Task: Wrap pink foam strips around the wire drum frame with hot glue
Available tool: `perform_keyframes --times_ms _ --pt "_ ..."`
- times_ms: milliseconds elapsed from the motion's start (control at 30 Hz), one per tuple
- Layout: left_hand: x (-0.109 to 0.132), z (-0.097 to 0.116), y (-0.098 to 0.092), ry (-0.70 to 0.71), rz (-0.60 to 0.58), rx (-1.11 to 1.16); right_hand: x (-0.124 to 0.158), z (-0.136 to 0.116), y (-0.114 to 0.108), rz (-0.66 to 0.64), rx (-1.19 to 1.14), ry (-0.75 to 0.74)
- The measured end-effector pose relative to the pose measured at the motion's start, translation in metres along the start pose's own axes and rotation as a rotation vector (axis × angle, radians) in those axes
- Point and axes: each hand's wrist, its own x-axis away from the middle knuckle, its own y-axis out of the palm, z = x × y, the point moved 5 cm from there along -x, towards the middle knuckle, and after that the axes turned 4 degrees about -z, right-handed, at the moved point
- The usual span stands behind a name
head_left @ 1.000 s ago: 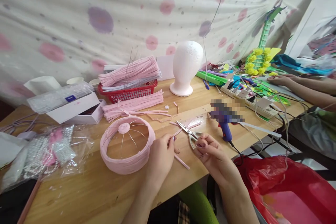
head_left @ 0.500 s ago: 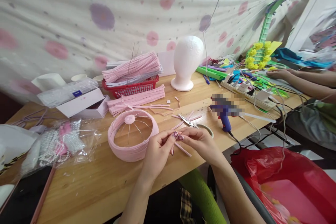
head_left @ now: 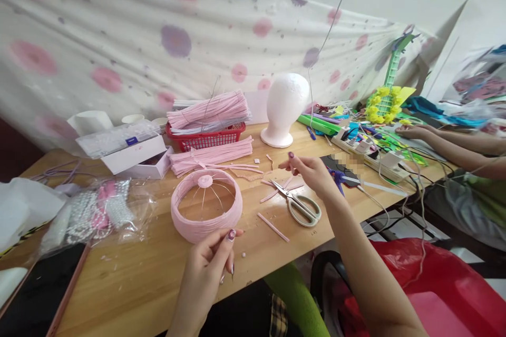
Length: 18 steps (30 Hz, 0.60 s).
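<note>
My left hand (head_left: 207, 266) is closed in a pinch near the table's front edge, just below a pink wrapped ring frame (head_left: 207, 226) with thin wires meeting at a small pink disc. Whatever its fingertips hold, if anything, is too small to make out. My right hand (head_left: 312, 172) has its thumb and fingertips pressed together above the table; I cannot make out anything in them. Beneath it lie scissors (head_left: 302, 209) with pale handles and several cut pink strips (head_left: 272, 226). A blue glue gun (head_left: 338, 178) shows partly behind the right hand.
Pink stems (head_left: 215, 154) lie before a red basket (head_left: 211, 138) of more stems. A white foam head (head_left: 285, 108) stands behind. Left are bagged beads (head_left: 106, 208) and a phone (head_left: 43, 289); right, a power strip (head_left: 367, 155) with cords and another person's arms (head_left: 450, 145).
My hands were together beside the ring frame and have parted. The left moved down and left, the right up and right, uncovering the scissors. The camera view shifted slightly.
</note>
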Motion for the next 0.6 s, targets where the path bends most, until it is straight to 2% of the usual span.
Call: perform_keyframes --times_ms 100,267,433,533,600 --pt "0.006 -0.005 -0.010 -0.008 0.035 0.005 -0.026 0.014 0.006 -0.097 0.103 0.078" --pt "0.007 -0.006 -0.022 0.012 0.054 -0.034 -0.040 0.026 0.000 0.002 0.224 0.126" --pt "0.006 -0.012 -0.025 0.020 0.060 -0.028 -0.032 0.013 -0.011 0.113 0.282 0.064" --pt "0.004 -0.015 -0.026 0.060 0.109 -0.015 -0.025 0.000 -0.016 0.185 0.268 -0.018" --pt "0.003 -0.015 -0.028 0.115 0.149 0.015 -0.021 -0.011 -0.013 0.185 0.245 -0.066"
